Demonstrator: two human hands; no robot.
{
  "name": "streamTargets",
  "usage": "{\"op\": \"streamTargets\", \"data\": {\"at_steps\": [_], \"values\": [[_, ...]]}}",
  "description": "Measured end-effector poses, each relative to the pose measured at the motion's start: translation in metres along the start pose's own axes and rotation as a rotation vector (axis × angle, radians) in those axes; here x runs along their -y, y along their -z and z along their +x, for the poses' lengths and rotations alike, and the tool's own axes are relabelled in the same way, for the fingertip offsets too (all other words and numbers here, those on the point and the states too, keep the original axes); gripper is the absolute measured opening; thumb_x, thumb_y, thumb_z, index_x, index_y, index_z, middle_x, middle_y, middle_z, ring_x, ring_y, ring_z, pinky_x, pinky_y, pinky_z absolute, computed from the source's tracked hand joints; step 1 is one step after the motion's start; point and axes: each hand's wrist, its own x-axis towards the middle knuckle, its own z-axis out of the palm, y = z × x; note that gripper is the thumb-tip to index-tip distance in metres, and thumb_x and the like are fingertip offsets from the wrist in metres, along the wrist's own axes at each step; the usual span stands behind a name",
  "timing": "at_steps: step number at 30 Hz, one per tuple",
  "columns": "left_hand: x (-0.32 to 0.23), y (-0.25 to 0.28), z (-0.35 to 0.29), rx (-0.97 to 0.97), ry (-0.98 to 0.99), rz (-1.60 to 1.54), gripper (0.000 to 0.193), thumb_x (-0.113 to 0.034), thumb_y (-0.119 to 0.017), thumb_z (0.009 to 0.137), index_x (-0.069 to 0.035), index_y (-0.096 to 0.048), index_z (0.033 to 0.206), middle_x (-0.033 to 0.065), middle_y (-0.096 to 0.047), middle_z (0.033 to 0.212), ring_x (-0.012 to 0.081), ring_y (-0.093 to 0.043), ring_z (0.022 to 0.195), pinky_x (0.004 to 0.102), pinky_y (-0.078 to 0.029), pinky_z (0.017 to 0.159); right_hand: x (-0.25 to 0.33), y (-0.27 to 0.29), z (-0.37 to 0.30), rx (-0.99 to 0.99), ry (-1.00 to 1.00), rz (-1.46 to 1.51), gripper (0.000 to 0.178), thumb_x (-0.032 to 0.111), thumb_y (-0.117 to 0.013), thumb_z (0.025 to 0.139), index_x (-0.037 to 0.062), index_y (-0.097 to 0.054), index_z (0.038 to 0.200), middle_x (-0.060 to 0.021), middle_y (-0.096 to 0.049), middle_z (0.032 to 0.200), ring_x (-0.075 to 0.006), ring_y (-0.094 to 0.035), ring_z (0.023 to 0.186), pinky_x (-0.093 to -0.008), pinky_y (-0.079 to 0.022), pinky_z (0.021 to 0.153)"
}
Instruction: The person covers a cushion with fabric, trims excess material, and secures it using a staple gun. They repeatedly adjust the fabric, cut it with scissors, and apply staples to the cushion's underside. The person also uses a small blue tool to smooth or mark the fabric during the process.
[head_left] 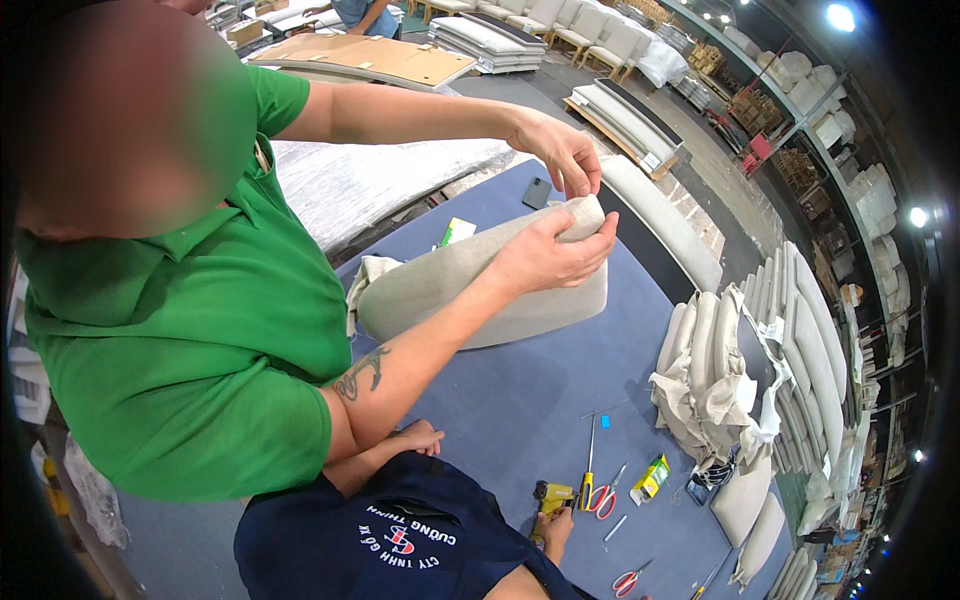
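Note:
My left hand (421, 438) is curled closed beside my navy shirt, near the blue tabletop's (480, 410) near-left part, with nothing visible in it. At the lower middle my right hand (555, 526) grips a yellow staple gun (553, 494). Right next to the gun lie a yellow-handled screwdriver (588, 475) and red-handled scissors (604, 500). Beyond my hands stands a light grey upholstered cushion (470, 290). A co-worker in a green shirt has one hand (560, 150) pinching its far right corner and the other hand (560, 252) spread over its top edge.
A second pair of scissors (628, 582), a pen-like tool (615, 528) and a yellow-green box (650, 480) lie on the right. Stacked grey cushions (700, 345) crowd the table's right side. A dark phone (537, 192) lies beyond the cushion. Panels and chairs stand behind.

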Motion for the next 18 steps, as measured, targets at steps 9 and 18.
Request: {"op": "streamTargets", "data": {"at_steps": [9,18], "values": [[-0.0001,0.0001,0.001,-0.002,0.006,-0.019,0.047,-0.037,-0.056,0.097,0.0,-0.076,0.076,0.0069,-0.067,0.058,0.0135,-0.052,0.044,0.0304,-0.043,0.045,0.0069,0.0046,-0.0019,0.021,-0.019,-0.007,0.052,0.018,-0.093,0.07,0.0008,-0.058,0.105,-0.0192,-0.073,0.097,-0.0387,-0.07,0.092,-0.0457,-0.056,0.082],[0.0002,0.0006,0.0001,0.007,0.021,-0.012,0.047,-0.036,-0.055,0.097,0.001,-0.076,0.078,0.0071,-0.068,0.062,0.0138,-0.052,0.044,0.0305,-0.042,0.044,0.006,0.0059,-0.0037,0.032,-0.033,-0.017,0.053,0.019,-0.094,0.07,0.0015,-0.058,0.106,-0.0188,-0.073,0.099,-0.0387,-0.07,0.094,-0.0461,-0.056,0.083]]}}
